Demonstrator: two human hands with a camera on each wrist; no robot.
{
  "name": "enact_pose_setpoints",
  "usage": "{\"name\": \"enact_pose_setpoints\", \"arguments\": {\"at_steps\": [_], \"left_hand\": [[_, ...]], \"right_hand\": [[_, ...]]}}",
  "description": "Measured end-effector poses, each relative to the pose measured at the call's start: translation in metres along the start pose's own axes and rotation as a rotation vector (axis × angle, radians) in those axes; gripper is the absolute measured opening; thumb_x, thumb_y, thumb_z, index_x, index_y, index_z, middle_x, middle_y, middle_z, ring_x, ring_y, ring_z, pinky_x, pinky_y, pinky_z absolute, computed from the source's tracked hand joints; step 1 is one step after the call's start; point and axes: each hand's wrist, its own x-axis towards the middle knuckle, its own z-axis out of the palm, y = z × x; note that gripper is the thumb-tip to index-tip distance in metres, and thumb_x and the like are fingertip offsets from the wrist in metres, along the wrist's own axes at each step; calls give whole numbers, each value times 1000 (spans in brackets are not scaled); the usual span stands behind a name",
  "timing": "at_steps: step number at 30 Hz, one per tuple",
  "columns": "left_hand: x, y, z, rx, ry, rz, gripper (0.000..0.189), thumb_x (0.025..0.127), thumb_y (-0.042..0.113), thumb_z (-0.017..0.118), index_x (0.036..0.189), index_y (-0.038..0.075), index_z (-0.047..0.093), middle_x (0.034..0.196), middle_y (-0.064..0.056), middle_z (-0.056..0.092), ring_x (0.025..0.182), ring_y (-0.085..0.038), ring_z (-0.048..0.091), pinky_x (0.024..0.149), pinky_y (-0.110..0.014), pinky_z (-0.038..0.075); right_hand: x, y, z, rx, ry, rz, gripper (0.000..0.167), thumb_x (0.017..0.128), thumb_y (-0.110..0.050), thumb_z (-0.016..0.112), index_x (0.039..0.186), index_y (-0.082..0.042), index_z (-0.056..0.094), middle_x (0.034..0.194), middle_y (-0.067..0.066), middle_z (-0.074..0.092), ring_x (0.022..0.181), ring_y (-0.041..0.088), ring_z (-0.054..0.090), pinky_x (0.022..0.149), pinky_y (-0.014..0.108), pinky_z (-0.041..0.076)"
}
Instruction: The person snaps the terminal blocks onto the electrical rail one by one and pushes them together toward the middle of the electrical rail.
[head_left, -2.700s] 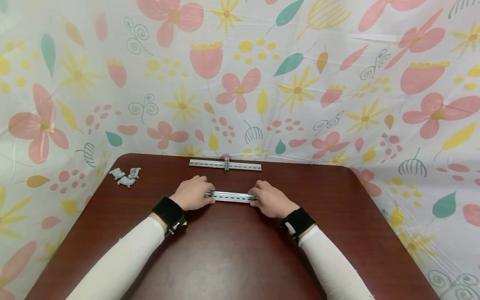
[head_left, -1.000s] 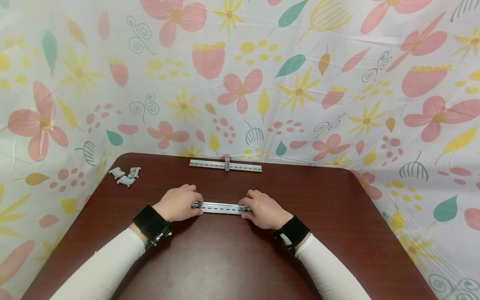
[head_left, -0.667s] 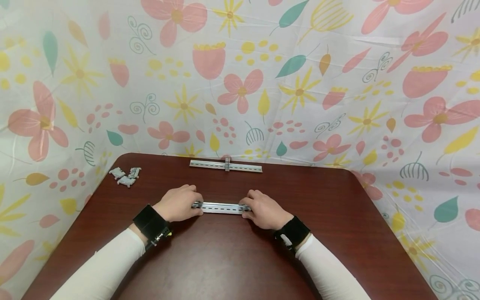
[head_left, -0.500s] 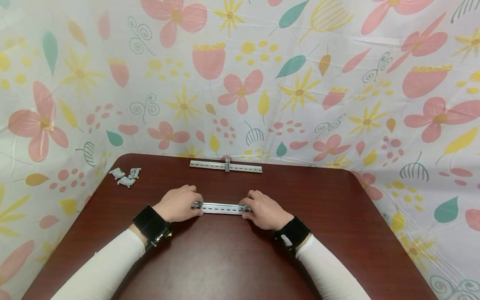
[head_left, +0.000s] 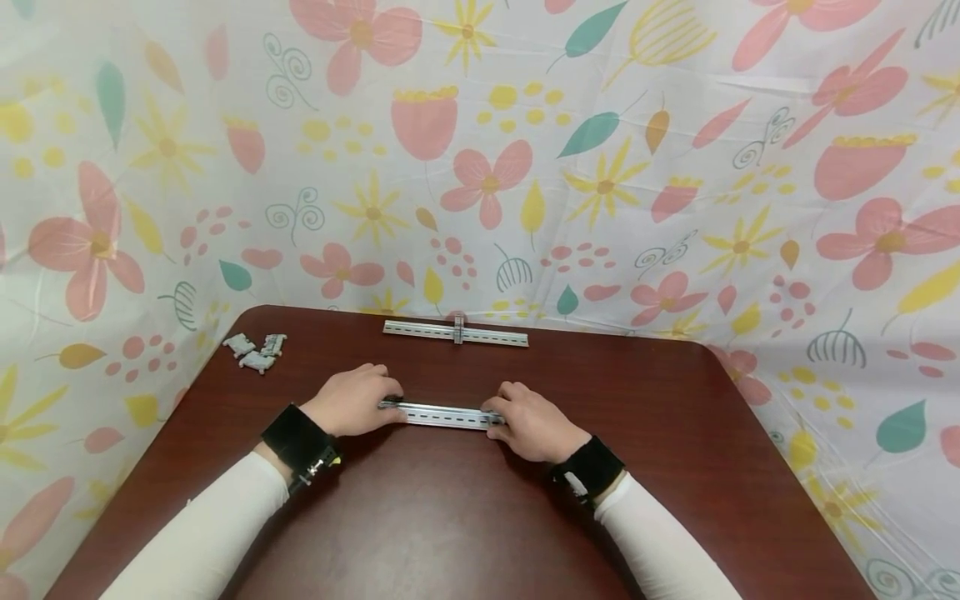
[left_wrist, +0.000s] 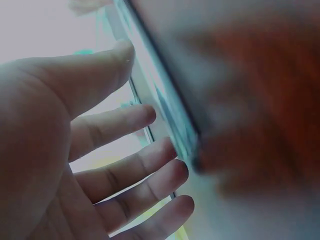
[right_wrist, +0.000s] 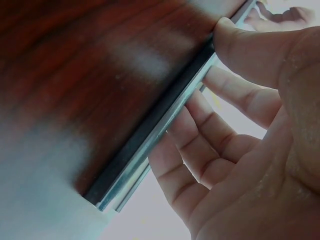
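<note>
A slotted metal DIN rail (head_left: 445, 416) lies crosswise on the table between both hands. My right hand (head_left: 534, 423) grips its right end; in the right wrist view the thumb is at the near edge of the rail (right_wrist: 145, 135) and curled fingers are behind it. At the left end, my left hand (head_left: 352, 402) has its thumb close to the rail's edge. The left wrist view shows the fingers (left_wrist: 115, 127) of that hand loosely extended and spread beside the blurred rail (left_wrist: 165, 95). The hand covers the rail's left tip in the head view.
A second DIN rail (head_left: 420, 330) lies near the back edge, with a small grey block (head_left: 458, 330) clipped across its middle. Several pale grey moulded pieces (head_left: 257, 361) lie together at the back left of the dark wooden table (head_left: 420, 517). A flowered curtain (head_left: 487, 250) hangs behind.
Both hands brought the rail nearer the person, then it stopped. Since half a second ago the left hand has shifted slightly left and away, uncovering more of the rail's left part. The right hand keeps its grip.
</note>
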Motion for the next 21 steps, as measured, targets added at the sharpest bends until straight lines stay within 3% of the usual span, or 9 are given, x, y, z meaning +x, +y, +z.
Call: {"name": "enact_pose_setpoints", "arguments": {"at_steps": [5, 11, 16, 21], "left_hand": [[-4, -27, -12, -7, 49, -96, 38, 103, 42, 81, 126, 13, 83, 114, -8, 72, 106, -30, 69, 83, -53, 62], [-16, -72, -25, -11, 97, -274, 45, 105, 36, 77, 135, 3, 77, 129, -22, 70, 120, -44, 66, 95, -66, 57], [-31, -105, -37, -6, 135, -407, 51, 105, 33, 75, 138, -5, 71, 133, -32, 64, 122, -53, 61, 93, -73, 55], [-51, -132, -46, -11, 190, -472, 48, 104, 30, 75, 130, -9, 70, 122, -35, 63, 112, -56, 59, 87, -73, 54]], "right_hand": [[0, 0, 0, 1, 2, 7, 31, 102, -22, 85, 130, -11, 77, 105, 1, 58, 94, 19, 54, 80, 35, 52], [-1, 1, 1, 2, 4, 8, 31, 102, -22, 85, 129, -10, 77, 105, 1, 59, 94, 19, 55, 80, 35, 52], [0, 2, 1, -4, 16, 0, 31, 101, -21, 86, 129, -10, 78, 105, 1, 59, 94, 19, 56, 81, 35, 53], [0, 2, 1, -3, 8, -3, 31, 102, -23, 85, 130, -11, 78, 106, 2, 60, 95, 19, 56, 82, 36, 53]]}}
